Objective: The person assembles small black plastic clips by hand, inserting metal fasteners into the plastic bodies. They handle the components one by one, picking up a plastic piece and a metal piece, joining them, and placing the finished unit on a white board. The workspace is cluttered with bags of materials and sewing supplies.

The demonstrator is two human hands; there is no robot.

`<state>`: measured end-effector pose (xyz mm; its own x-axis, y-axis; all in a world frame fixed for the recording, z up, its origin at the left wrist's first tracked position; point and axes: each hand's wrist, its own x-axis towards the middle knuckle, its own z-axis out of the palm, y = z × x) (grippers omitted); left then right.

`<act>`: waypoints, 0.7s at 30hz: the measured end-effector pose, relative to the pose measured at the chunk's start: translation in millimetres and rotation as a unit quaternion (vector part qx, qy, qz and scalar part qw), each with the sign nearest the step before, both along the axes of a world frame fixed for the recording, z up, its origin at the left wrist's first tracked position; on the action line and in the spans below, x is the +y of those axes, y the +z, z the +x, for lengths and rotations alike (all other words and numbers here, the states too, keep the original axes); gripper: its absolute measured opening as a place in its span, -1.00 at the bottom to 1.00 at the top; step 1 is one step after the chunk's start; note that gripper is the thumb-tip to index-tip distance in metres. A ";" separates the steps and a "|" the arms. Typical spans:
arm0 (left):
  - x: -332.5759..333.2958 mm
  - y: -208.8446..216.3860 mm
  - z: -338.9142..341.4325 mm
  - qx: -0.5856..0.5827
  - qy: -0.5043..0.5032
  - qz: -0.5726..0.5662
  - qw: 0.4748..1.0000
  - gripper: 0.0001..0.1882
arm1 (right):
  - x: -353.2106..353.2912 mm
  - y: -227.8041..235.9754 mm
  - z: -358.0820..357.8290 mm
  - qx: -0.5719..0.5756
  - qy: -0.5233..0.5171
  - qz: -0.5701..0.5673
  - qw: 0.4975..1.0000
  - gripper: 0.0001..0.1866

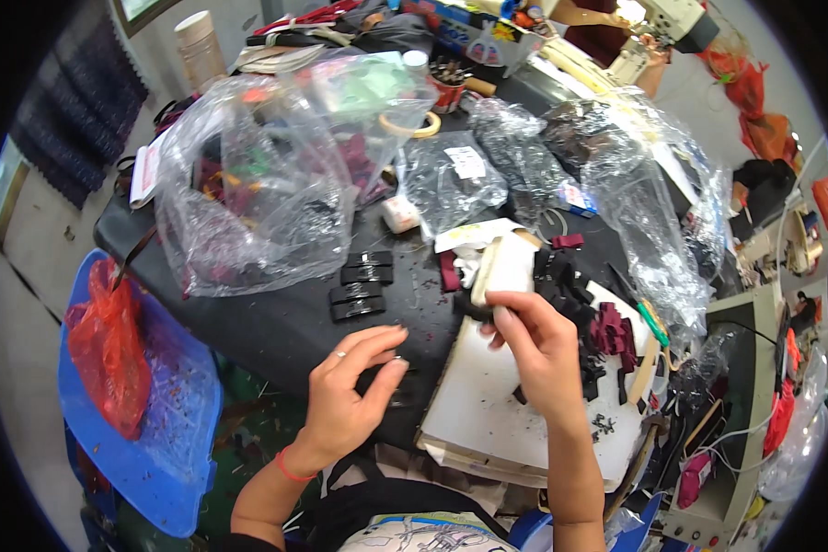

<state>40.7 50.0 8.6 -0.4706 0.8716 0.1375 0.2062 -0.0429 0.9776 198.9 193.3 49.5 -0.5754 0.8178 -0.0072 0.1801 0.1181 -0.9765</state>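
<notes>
My right hand is over the white board, its thumb and fingers pinched on a small black fabric piece. To its left, my left hand is held above the dark table, thumb and forefinger apart, a ring on one finger. Behind that hand's fingertips, a shiny black piece is partly hidden. Beyond it, black bow-like pieces lie in a short column on the table. Loose black strips and maroon fabric pieces are heaped on the board's right side.
A large clear plastic bag covers the table's far left. More clear wrapping lies at the far right. Green-handled scissors rest by the board's right edge. A blue bin with a red bag stands at left.
</notes>
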 end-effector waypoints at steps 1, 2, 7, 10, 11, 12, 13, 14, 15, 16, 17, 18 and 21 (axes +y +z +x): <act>1.2 0.6 1.6 -0.072 -0.012 0.009 0.997 -0.70 | -5.8 2.9 2.7 0.048 0.047 -0.098 0.993 -0.77; 5.7 4.7 5.9 -0.167 -0.013 0.011 0.986 -0.71 | -10.4 0.1 5.2 0.071 0.057 -0.159 0.983 -0.76; 4.6 4.2 -1.5 -0.345 -0.115 -0.013 0.932 -0.69 | -25.7 -12.9 9.6 0.107 0.087 -0.284 0.949 -0.70; 0.6 -1.2 -5.4 -0.323 -0.123 -0.045 0.937 -0.66 | -29.3 -10.9 6.2 0.127 0.077 -0.313 0.938 -0.69; -0.1 -1.1 -6.4 -0.332 -0.120 -0.054 0.934 -0.65 | -29.9 -9.3 5.8 0.073 0.076 -0.257 0.961 -0.69; -0.7 -1.1 -7.1 -0.341 -0.117 -0.063 0.931 -0.65 | -31.2 -8.3 5.9 0.019 0.075 -0.199 0.977 -0.70; -0.6 -1.1 -5.4 -0.347 -0.096 -0.049 0.932 -0.65 | -32.7 -8.6 6.3 -0.036 0.073 -0.140 0.987 -0.70; 0.9 -0.4 -1.5 -0.352 -0.075 -0.034 0.932 -0.65 | -38.5 -15.5 3.2 -0.010 0.052 -0.088 0.995 -0.75; 2.2 0.3 1.9 -0.358 -0.055 -0.019 0.932 -0.65 | -45.0 -15.6 -0.1 -0.022 0.034 -0.088 0.995 -0.78; 3.5 0.4 4.4 -0.377 -0.044 -0.003 0.925 -0.65 | -51.0 -14.9 -3.1 -0.035 0.015 -0.088 0.995 -0.80; 4.6 0.5 6.5 -0.396 -0.034 0.012 0.918 -0.64 | -56.7 -15.1 -5.6 -0.047 -0.003 -0.088 0.995 -0.82; 4.9 0.5 7.2 -0.414 -0.023 0.027 0.909 -0.64 | -61.8 -17.2 -7.3 -0.066 -0.003 -0.038 0.997 -0.85; 4.5 2.8 3.3 -0.427 -0.007 0.034 0.904 -0.65 | -68.3 -14.4 -12.3 -0.112 0.128 0.103 0.980 -0.86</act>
